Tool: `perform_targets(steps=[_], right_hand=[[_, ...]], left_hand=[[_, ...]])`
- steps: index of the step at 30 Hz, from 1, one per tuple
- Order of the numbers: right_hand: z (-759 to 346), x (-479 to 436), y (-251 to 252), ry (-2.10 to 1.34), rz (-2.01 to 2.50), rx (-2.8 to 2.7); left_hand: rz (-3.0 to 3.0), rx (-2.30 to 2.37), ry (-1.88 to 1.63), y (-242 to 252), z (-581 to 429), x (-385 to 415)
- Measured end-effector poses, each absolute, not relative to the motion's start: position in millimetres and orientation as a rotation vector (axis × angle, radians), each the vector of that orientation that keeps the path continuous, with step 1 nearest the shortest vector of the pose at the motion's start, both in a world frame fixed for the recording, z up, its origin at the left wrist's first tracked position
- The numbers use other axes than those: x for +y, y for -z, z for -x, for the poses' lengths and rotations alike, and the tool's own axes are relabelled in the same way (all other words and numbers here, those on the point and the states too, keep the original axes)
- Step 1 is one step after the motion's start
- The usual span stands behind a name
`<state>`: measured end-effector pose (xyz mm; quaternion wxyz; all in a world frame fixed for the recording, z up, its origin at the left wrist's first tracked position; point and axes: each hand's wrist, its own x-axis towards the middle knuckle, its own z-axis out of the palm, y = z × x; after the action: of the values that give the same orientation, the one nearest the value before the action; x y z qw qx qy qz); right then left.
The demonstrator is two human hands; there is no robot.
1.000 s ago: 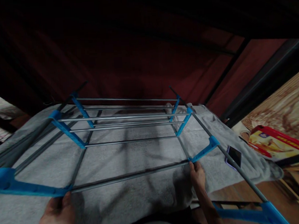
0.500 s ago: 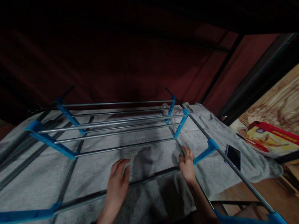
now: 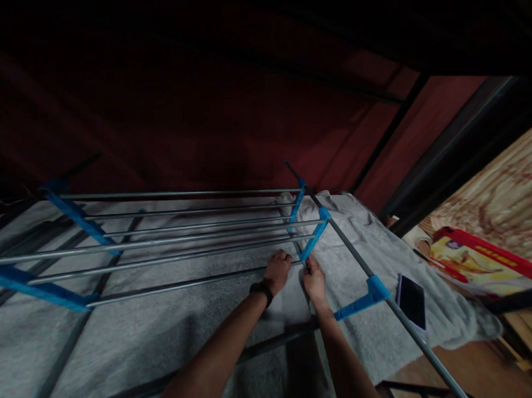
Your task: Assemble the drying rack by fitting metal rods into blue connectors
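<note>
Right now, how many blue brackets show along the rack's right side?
3: the far bracket, the middle bracket by the right hand, and the near bracket left of the phone. Others may be hidden.

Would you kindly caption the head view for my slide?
Left hand and right hand near a blue bracket of a tubular rack over grey cloth.

Rack on a blanket, curtain behind both; phone on the blanket, just right of the rack's right-hand rail; box farther right, beyond the blanket's edge.
</note>
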<state>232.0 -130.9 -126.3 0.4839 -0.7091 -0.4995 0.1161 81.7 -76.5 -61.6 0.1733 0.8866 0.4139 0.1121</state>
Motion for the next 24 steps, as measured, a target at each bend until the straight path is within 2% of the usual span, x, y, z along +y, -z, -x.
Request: perform_targets(steps=[10, 24], right_hand=[[-231.6, -126.8, 128.9, -0.314, 1.691, -1.205], [-229.1, -127.9, 113.8, -0.369, 1.664, -1.192]], left_hand=[[-2.579, 1.145, -0.300, 77.1, -82.3, -68.0], [-2.542, 1.162, -0.323, 69.5, -87.6, -67.0]])
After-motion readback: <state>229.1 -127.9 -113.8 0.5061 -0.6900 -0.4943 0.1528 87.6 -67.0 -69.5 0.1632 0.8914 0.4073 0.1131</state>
